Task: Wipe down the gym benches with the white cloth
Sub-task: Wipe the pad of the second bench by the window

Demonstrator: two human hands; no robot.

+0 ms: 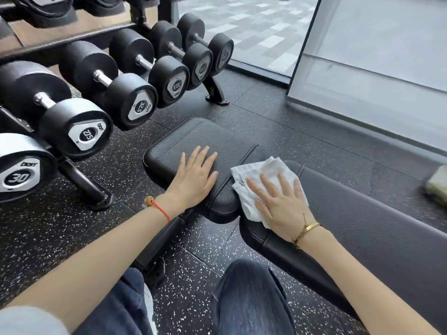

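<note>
left hand (pixel 196 180): flat, fingers straight, resting on seat pad (pixel 183 141)
right hand (pixel 280 201): flat, pressing white cloth (pixel 254 175) to long pad (pixel 362 213)
progress: wiping underway; long pad mostly left

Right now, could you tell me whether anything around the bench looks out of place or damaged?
Nothing stands out. The bench pads look intact, the white cloth lies flat under the right hand, and the dumbbells sit racked.
</note>
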